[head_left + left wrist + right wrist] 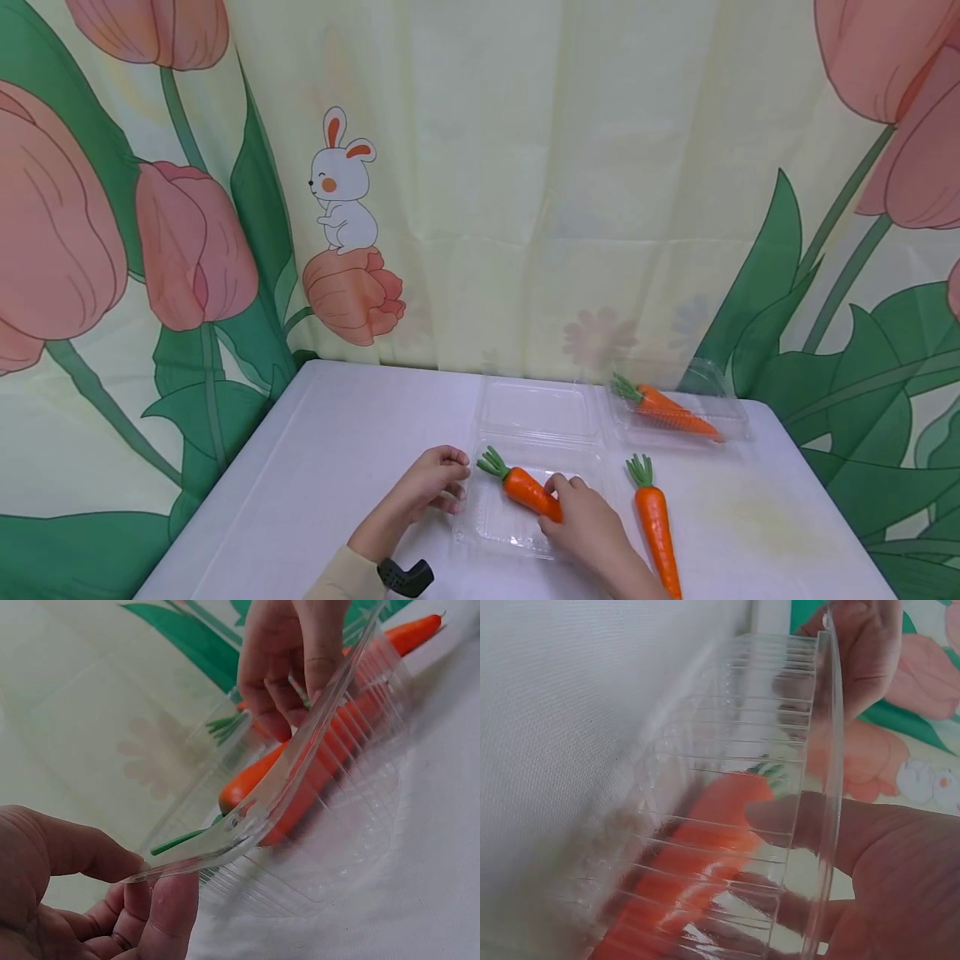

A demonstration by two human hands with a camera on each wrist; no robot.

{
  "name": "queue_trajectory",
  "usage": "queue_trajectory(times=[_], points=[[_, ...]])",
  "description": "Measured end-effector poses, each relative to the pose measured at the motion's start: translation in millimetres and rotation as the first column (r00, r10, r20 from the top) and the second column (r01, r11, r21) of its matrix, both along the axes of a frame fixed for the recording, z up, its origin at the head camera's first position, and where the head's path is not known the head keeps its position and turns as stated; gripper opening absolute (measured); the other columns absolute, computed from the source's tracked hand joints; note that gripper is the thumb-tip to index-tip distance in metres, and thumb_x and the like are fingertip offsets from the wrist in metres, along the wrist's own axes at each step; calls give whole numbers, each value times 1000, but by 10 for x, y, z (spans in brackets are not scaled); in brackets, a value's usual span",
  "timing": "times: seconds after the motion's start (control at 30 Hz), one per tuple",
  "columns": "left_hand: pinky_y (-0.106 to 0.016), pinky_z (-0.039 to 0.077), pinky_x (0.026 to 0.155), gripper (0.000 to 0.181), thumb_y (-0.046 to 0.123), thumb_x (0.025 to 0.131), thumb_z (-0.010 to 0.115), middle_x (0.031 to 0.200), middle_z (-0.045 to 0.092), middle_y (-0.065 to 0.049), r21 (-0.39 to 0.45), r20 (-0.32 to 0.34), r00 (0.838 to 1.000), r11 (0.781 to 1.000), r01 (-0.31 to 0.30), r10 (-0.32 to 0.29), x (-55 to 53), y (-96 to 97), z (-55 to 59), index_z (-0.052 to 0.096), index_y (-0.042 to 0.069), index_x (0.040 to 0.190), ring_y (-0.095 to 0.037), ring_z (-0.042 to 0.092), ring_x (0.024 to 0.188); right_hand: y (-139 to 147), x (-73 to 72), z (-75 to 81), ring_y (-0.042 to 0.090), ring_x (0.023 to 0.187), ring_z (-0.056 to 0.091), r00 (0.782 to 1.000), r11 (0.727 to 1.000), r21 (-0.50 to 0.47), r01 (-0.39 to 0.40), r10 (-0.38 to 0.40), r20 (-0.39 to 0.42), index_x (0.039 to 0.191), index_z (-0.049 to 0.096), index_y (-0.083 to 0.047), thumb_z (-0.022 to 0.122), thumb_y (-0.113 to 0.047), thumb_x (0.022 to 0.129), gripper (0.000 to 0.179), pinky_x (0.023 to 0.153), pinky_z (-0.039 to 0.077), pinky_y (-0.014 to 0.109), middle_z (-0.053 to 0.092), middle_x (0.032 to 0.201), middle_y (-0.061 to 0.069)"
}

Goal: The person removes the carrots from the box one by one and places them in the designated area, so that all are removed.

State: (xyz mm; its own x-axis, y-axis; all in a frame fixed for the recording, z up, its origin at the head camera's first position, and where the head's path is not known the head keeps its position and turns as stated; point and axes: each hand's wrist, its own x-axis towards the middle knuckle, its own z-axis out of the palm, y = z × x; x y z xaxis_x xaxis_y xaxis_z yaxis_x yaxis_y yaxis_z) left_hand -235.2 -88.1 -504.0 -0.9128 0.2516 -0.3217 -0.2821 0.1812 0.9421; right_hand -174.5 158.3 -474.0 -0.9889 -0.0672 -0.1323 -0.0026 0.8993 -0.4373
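Observation:
An open clear plastic clamshell box [495,525] lies on the table, its lid [536,410] folded back toward the curtain. My left hand [435,482] pinches the box's left rim [225,844] between thumb and fingers. Inside the base lies an orange carrot [525,490] with short green stems, slanted with its stems toward the left hand. My right hand [588,518] reaches in over the right side and grips the carrot near its narrow end, which the fingers hide. Through the ribbed wall, the right wrist view shows those fingers [772,821] against the carrot.
A second carrot [656,525] lies on the white table [247,517], just right of the right hand. Behind it a second clear box [626,427] holds another carrot [671,410] at the back right. A flowered curtain [487,208] hangs along the table's back edge.

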Motion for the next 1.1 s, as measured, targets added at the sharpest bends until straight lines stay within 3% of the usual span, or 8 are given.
queue_trajectory(times=[0.1, 0.53, 0.83, 1.1], points=[[-23, 56, 53, 21, 10, 98, 62, 95, 60, -10, -5, 1, 1000, 1000, -1, 1, 2, 1, 4, 57, 0, 116, -14, 59, 65, -27, -14, -6, 20, 75, 55, 1000, 1000, 29, -1, 1, -13, 118, 67, -10, 86, -24, 79, 46, 67, 57, 42, 64, 97, 6], [-24, 57, 55, 24, 11, 99, 62, 97, 60, -11, -17, -8, 1000, 1000, -5, 5, -8, 16, 6, 57, -1, 119, -15, 60, 66, -143, -71, -108, 21, 69, 59, 995, 993, 118, -29, 40, -92, 114, 70, -7, 86, -11, 75, 42, 64, 57, 46, 65, 88, 7], [-24, 57, 55, 24, 12, 99, 62, 96, 59, -10, -16, -16, 1000, 1000, -2, 2, -14, 11, -9, 57, -1, 119, -16, 60, 67, -228, -62, -107, 28, 76, 67, 991, 986, 162, -33, 53, -123, 121, 68, -1, 88, -9, 75, 50, 71, 61, 52, 70, 93, 15], [-24, 57, 54, 24, 11, 98, 62, 96, 59, -10, -15, -7, 1000, 1000, -3, 3, -1, 17, 11, 57, -1, 118, -16, 60, 66, -243, -81, -144, 24, 65, 58, 987, 991, 129, -34, 54, -150, 109, 67, -2, 91, -19, 73, 47, 59, 54, 43, 64, 78, 8]])
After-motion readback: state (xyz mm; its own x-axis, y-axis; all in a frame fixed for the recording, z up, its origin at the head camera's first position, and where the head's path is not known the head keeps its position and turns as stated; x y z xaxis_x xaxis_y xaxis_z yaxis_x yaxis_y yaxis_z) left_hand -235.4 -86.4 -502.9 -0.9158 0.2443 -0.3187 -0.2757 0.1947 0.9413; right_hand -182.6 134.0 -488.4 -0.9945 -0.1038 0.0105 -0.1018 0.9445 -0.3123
